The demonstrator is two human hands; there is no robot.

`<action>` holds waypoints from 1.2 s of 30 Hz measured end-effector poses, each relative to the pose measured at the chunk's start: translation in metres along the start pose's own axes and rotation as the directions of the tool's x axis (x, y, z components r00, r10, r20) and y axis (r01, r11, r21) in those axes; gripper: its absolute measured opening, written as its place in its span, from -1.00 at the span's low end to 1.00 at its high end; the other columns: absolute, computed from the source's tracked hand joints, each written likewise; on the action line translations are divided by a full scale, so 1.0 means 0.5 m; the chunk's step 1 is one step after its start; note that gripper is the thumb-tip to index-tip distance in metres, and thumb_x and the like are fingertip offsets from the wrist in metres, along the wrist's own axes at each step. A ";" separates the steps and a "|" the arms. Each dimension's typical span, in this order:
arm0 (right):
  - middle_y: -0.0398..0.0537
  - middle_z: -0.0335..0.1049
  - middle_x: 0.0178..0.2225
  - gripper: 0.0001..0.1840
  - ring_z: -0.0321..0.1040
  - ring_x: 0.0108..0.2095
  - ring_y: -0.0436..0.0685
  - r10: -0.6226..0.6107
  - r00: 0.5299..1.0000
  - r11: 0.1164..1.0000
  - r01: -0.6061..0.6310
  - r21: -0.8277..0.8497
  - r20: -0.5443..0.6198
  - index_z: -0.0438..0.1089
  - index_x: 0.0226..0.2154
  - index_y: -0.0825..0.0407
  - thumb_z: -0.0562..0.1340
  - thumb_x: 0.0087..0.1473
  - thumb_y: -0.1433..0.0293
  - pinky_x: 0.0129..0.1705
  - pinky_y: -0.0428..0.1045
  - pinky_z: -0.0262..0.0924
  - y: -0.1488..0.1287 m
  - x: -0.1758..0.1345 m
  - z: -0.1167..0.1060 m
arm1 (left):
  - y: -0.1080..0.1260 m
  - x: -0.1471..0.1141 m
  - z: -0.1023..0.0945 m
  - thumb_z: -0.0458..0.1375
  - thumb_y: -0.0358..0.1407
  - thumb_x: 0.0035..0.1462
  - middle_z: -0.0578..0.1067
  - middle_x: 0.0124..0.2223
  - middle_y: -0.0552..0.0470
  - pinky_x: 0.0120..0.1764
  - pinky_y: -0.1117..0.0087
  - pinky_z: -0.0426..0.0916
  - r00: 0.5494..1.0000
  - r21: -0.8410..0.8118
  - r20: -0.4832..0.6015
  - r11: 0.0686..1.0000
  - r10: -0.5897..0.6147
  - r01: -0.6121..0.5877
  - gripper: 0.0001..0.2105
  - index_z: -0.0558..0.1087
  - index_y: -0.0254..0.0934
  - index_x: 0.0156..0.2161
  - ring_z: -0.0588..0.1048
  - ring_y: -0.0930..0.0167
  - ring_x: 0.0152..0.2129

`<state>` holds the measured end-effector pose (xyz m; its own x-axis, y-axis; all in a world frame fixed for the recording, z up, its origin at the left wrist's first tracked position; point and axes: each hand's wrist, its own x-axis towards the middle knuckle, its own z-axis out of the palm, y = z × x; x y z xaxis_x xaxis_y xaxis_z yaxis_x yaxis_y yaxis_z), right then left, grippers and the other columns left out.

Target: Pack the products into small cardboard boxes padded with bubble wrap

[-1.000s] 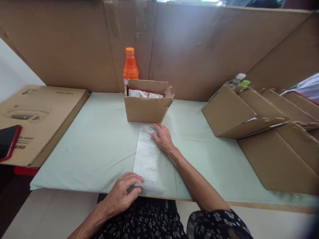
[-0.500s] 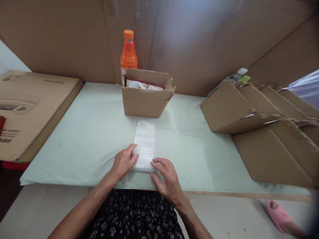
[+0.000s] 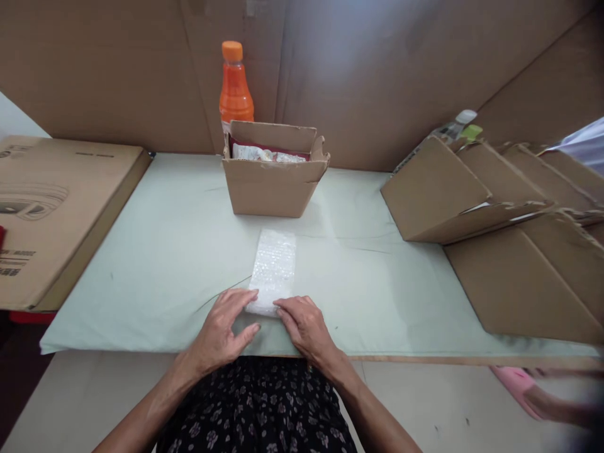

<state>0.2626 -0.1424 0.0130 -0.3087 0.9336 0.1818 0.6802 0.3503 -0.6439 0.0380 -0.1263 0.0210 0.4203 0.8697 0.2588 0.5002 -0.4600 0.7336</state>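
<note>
A narrow strip of clear bubble wrap (image 3: 274,261) lies flat on the pale green cloth in front of me; its near end looks slightly thicker, as if folded. At the lower left corner, the fingertips of my left hand (image 3: 225,326) touch the wrap, the thumb spread away from them over the cloth. My right hand (image 3: 306,324) has its thumb and index finger closed on the near right corner. Whether anything is inside the wrap I cannot tell.
Beyond the wrap stands an open cardboard box (image 3: 274,187) with white packets in it, an orange bottle (image 3: 236,94) behind it. Several tilted cardboard boxes (image 3: 519,270) fill the right side. A large flat carton (image 3: 70,214) lies left. Another person's pink shoe (image 3: 516,384) shows lower right.
My left thumb has come off the wrap and spread toward me. My right fingers have closed on the near right corner. The strip's near end looks shorter. The view has shifted slightly.
</note>
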 end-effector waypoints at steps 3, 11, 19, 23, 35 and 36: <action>-0.06 0.59 -0.17 -0.76 0.49 -0.19 0.14 0.065 0.998 0.996 -0.065 0.055 0.001 0.48 -0.09 -0.05 0.13 0.30 0.35 -0.10 0.07 0.34 0.002 0.005 -0.006 | -0.001 -0.006 0.012 0.07 -0.32 0.27 0.55 -0.22 -0.05 -0.18 0.26 0.43 0.994 0.037 -0.014 0.993 -0.107 0.108 -0.62 0.37 -0.25 0.17 0.49 0.31 -0.28; 0.09 0.48 -0.06 -0.76 0.38 -0.07 0.24 -0.157 0.983 0.964 0.132 -0.231 -0.097 0.43 -0.04 0.00 0.24 0.21 0.41 -0.09 0.15 0.28 -0.008 -0.003 -0.016 | -0.020 0.030 0.044 0.10 -0.36 0.26 0.52 -0.16 -0.11 -0.12 0.20 0.41 0.988 0.239 -0.147 0.968 -0.048 0.083 -0.70 0.42 -0.31 0.08 0.47 0.25 -0.20; -0.03 0.57 -0.16 -0.76 0.45 -0.17 0.15 -0.041 0.999 0.999 0.041 0.014 0.033 0.41 -0.01 -0.02 0.18 0.29 0.39 -0.09 0.10 0.29 0.002 -0.005 -0.015 | 0.002 -0.010 0.011 0.08 -0.40 0.29 0.55 -0.15 -0.03 -0.10 0.25 0.37 1.000 0.075 -0.003 0.997 0.015 -0.015 -0.67 0.34 -0.24 0.14 0.46 0.33 -0.20; 0.13 0.47 -0.01 -0.72 0.38 -0.04 0.22 -0.037 0.990 0.991 0.019 -0.135 -0.135 0.39 0.02 0.05 0.18 0.28 0.37 -0.05 0.13 0.27 -0.007 -0.011 -0.028 | -0.010 0.022 0.022 0.10 -0.35 0.27 0.55 -0.25 -0.03 -0.21 0.28 0.39 0.996 0.126 -0.054 0.989 -0.074 0.080 -0.67 0.37 -0.30 0.13 0.48 0.33 -0.32; 0.05 0.54 -0.04 -0.69 0.44 -0.09 0.23 0.089 0.994 0.996 -0.091 -0.024 -0.069 0.42 0.04 -0.01 0.17 0.25 0.40 -0.03 0.16 0.26 0.019 0.045 -0.008 | 0.018 0.016 0.026 0.19 -0.15 0.18 0.50 0.03 -0.18 -0.07 0.21 0.44 0.761 -0.522 -0.095 0.683 -0.641 0.510 -0.53 0.36 -0.29 0.16 0.52 0.26 -0.09; 0.03 0.54 -0.03 -0.69 0.45 -0.08 0.22 0.152 0.987 0.987 -0.148 0.069 -0.055 0.43 0.03 -0.02 0.18 0.25 0.37 -0.01 0.15 0.27 0.017 0.043 -0.008 | 0.030 0.006 0.029 0.22 -0.15 0.16 0.49 0.09 -0.20 -0.01 0.19 0.43 0.717 -0.648 -0.009 0.551 -0.697 0.526 -0.49 0.34 -0.29 0.17 0.51 0.24 -0.03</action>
<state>0.2643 -0.1190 0.0146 -0.1648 0.9787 0.1227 0.6706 0.2024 -0.7136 0.0578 -0.1330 0.0238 -0.0542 0.9460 -0.3197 0.0062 0.3204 0.9472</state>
